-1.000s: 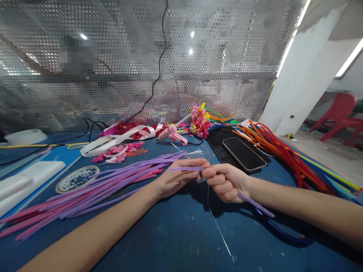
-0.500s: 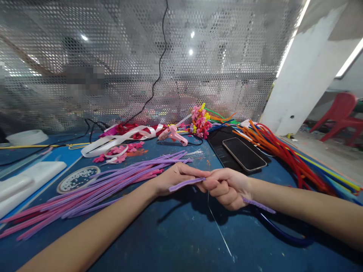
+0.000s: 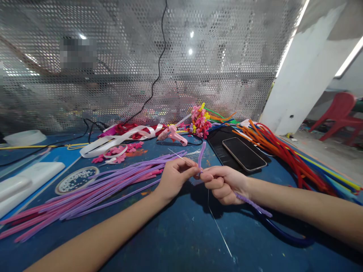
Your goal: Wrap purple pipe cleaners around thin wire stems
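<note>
My left hand (image 3: 177, 178) is closed in a pinch, and a thin wire (image 3: 176, 153) pokes out up and left from its fingers. Right beside those fingertips, my right hand (image 3: 227, 184) is wrapped round a purple pipe cleaner (image 3: 255, 207). One end of it stands upright between the hands; its twisted tail comes out below my right wrist. The exact join between wire and pipe cleaner is hidden by the fingers. Below my right hand a fine wire runs down toward the table. To the left lies a bundle of purple and pink pipe cleaners (image 3: 113, 185).
Behind the hands are a pink glue gun (image 3: 172, 135), white ribbon (image 3: 121, 139) and pink pipe-cleaner flowers (image 3: 200, 122). A phone (image 3: 244, 154) lies at right, near red and orange pipe cleaners (image 3: 289, 158). A dish of white beads (image 3: 76, 180) sits left.
My left fingers have drawn back a little and curled into a pinch. The pipe cleaner's short end, earlier pointing left, now stands up. The wire now shows above my left hand.
</note>
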A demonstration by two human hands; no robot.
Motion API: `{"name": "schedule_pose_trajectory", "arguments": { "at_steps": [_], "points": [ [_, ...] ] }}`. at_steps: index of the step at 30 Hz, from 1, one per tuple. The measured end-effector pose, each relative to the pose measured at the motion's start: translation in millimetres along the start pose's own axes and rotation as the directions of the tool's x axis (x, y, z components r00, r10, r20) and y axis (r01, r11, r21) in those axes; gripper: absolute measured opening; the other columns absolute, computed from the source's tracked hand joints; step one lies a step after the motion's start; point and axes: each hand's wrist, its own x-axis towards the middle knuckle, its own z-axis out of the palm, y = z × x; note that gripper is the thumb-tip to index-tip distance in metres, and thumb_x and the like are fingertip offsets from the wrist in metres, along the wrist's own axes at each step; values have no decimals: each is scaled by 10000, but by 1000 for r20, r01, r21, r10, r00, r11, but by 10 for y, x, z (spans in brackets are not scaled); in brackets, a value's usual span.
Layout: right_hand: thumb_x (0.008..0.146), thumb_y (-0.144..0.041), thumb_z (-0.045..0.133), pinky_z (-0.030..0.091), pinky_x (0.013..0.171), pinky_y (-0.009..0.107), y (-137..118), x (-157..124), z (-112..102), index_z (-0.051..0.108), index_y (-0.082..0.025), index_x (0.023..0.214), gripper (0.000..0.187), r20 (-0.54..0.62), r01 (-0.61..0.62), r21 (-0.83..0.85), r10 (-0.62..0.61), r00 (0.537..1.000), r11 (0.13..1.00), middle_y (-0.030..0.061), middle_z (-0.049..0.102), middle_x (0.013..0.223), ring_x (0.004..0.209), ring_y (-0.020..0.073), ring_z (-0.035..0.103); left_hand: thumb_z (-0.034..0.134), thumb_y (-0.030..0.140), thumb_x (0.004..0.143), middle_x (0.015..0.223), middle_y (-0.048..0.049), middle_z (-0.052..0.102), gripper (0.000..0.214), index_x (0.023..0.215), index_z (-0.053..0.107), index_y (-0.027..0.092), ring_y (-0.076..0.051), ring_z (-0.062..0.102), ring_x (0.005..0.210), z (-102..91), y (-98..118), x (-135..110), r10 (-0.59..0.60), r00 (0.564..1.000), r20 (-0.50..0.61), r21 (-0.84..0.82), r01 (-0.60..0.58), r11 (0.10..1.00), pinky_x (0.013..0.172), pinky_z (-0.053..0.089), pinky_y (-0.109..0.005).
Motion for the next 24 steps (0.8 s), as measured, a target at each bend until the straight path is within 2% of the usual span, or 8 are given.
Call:
{"name": "schedule_pose_trajectory", "arguments": {
  "at_steps": [4, 8, 11, 13, 15, 19, 21, 24],
  "points": [
    [840, -245, 415, 120, 257, 107, 54, 31, 73, 389, -197, 687, 162, -211, 112, -176, -148, 966, 978, -121, 169, 429, 334, 35, 21, 665, 242, 701, 656, 7, 626, 111, 656, 624, 150, -108, 568, 611, 59, 48, -37, 87, 988, -130, 211, -58, 976, 608, 455, -218],
    [845, -311, 432, 153, 269, 102, 153, 92, 126, 393, -199, 665, 215, -418, 151, -442, -353, 837, 884, -127, 208, 400, 313, 25, 90, 626, 249, 728, 595, 20, 594, 143, 638, 585, 146, -101, 539, 564, 97, 43, -58, 41, 986, -159, 243, -1, 970, 576, 437, -216],
    [848, -346, 430, 168, 268, 110, 203, 125, 110, 399, -199, 667, 235, -443, 124, -572, -433, 785, 811, -127, 234, 403, 303, 25, 136, 625, 238, 719, 548, 36, 562, 145, 632, 557, 146, -92, 518, 530, 108, 13, -53, -22, 987, -156, 190, 52, 980, 552, 420, -211],
    [849, -346, 422, 177, 266, 115, 216, 131, 98, 408, -199, 674, 229, -434, 93, -611, -431, 791, 786, -127, 237, 404, 299, 27, 151, 642, 214, 692, 577, 45, 564, 120, 679, 538, 153, -85, 517, 536, 110, -11, -44, -66, 986, -153, 110, 83, 990, 554, 414, -206],
    [848, -333, 419, 181, 265, 118, 216, 127, 104, 414, -199, 675, 219, -423, 67, -614, -399, 813, 786, -126, 243, 403, 296, 29, 157, 648, 185, 669, 677, 30, 610, 169, 783, 524, 169, -103, 562, 616, 108, -31, -33, -132, 987, -96, -42, 128, 991, 600, 432, -218],
    [837, -313, 424, 165, 263, 122, 193, 100, 162, 397, -199, 646, 224, -418, 29, -518, -282, 864, 855, -124, 230, 394, 292, 32, 134, 626, 140, 659, 909, -41, 658, 364, 999, 509, 197, -161, 608, 832, 82, -33, -16, -220, 961, 169, -380, 269, 885, 706, 456, -265],
    [840, -334, 430, 161, 263, 120, 175, 79, 175, 394, -198, 637, 247, -401, 17, -449, -219, 890, 893, -124, 206, 389, 295, 34, 119, 632, 125, 661, 852, -21, 649, 341, 979, 535, 202, -138, 602, 771, 60, -22, -12, -230, 939, 256, -467, 328, 821, 680, 451, -248],
    [848, -357, 433, 159, 261, 113, 151, 45, 149, 411, -194, 647, 259, -330, 27, -373, -159, 931, 927, -122, 198, 393, 300, 34, 108, 673, 96, 646, 734, 26, 603, 253, 850, 568, 202, -102, 570, 715, 29, -11, -14, -219, 924, 314, -525, 361, 770, 670, 436, -218]
  ]
}}
